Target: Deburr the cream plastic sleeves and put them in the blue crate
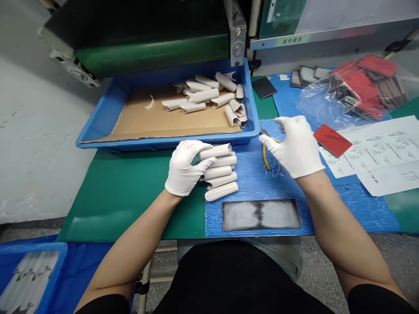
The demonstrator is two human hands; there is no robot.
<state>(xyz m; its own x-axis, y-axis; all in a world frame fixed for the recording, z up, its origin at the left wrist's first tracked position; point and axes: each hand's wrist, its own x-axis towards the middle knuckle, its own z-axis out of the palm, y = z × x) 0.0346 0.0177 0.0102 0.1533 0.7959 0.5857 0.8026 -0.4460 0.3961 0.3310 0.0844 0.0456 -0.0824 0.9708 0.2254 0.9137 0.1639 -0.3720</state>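
My left hand (186,168), in a white glove, grips the end of the top tube in a neat stack of white curled strips (220,172) lying on the mat. My right hand (291,146), also gloved, hovers over yellow-handled pliers (265,153), its fingertips near their metal head. One handle passes under the glove, so the grip is hidden. Behind the stack, more curled strips (203,98) lie in a loose heap on cardboard inside a blue plastic tray (163,141).
A blue mat (262,192) with a worn grey patch lies over a green mat (131,196). To the right are a red pad (333,140), printed papers (386,152) and a plastic bag of red pads (360,87). A green-rollered machine (150,54) stands behind the tray.
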